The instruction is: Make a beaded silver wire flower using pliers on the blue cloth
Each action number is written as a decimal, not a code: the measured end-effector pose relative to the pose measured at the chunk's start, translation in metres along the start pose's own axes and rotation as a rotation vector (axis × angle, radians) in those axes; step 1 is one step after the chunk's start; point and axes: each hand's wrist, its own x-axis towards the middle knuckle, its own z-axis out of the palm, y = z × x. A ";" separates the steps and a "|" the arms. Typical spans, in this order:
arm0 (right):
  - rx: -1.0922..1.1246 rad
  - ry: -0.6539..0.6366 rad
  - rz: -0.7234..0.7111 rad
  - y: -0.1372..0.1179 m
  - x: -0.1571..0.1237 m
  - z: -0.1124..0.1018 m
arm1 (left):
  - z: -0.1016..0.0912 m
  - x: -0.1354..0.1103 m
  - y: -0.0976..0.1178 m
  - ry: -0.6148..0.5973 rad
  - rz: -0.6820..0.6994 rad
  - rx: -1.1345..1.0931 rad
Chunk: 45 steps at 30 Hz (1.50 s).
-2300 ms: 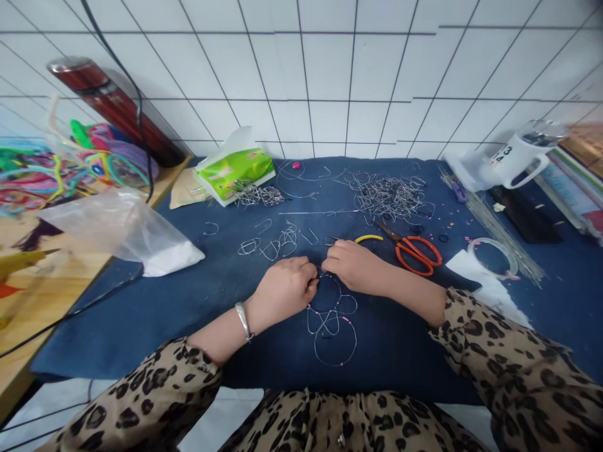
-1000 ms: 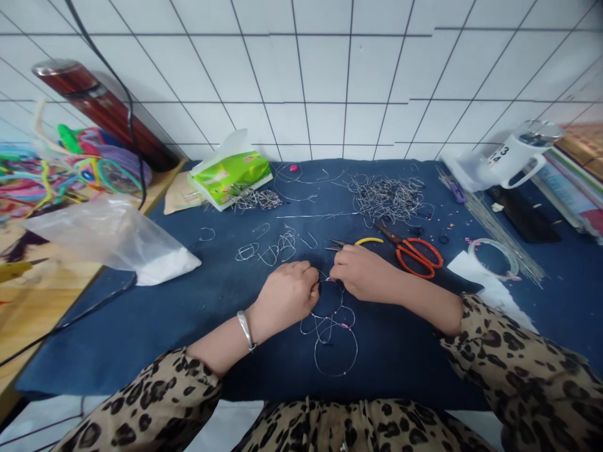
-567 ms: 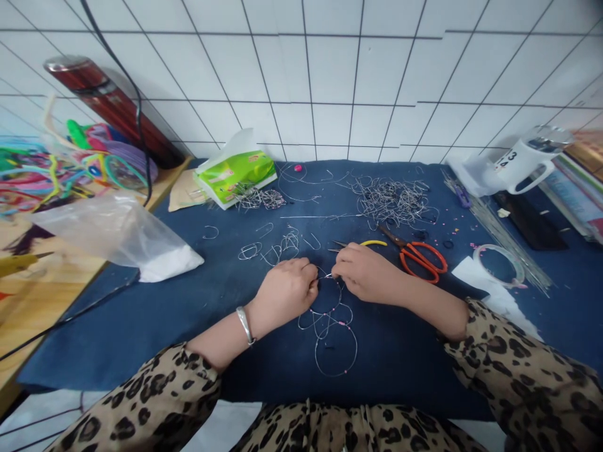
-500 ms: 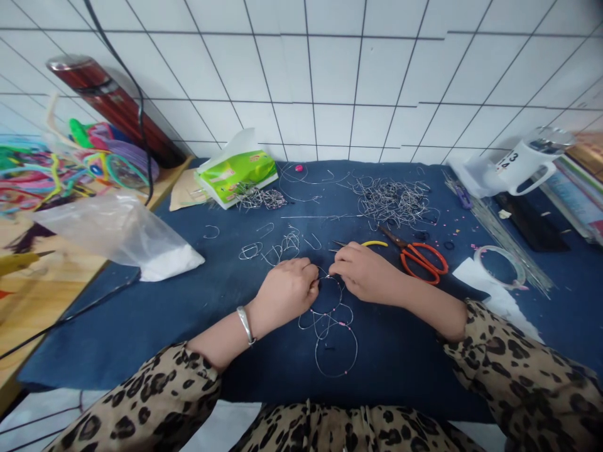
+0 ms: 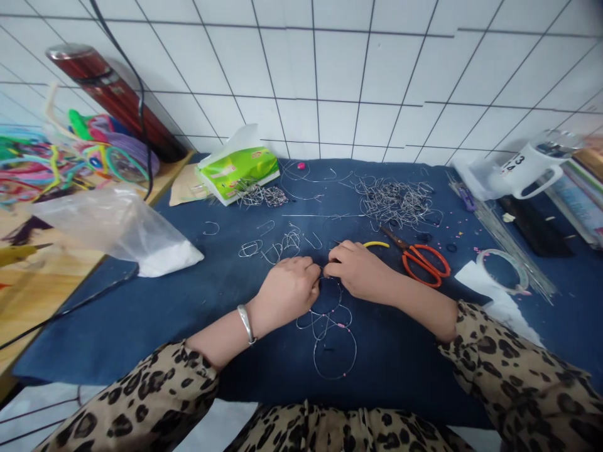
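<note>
A thin wire shape point(image 5: 315, 358) of joined loops, dotted with small pink beads, lies on the dark blue cloth. Its top loop runs up to my fingers. My left hand point(image 5: 289, 285) is closed, its fingertips pinching the wire at that upper loop. Close beside it, my right hand point(image 5: 360, 270) pinches the same spot from the right, fingers closed. The exact point they grip is hidden between the fingertips. Behind my right hand, a tool with a yellow handle point(image 5: 377, 245) shows partly. Scissors with orange handles point(image 5: 426, 265) rest just to its right.
Beyond my hands lie loose wire pieces point(image 5: 285, 245) and a larger wire tangle point(image 5: 398, 202). A green tissue pack point(image 5: 240, 171) and a plastic bag point(image 5: 122, 226) are at left. A tape-like ring point(image 5: 503, 271), long straight wires point(image 5: 513, 245) and a white mug point(image 5: 530, 166) stand at right.
My right hand has moved slightly left, so its fingertips now nearly meet those of my left hand. The view has shifted a little; the wire shape stays in place.
</note>
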 end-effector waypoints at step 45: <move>0.120 -0.046 0.049 -0.004 -0.013 -0.007 | -0.018 -0.010 -0.040 -0.084 -0.123 -0.202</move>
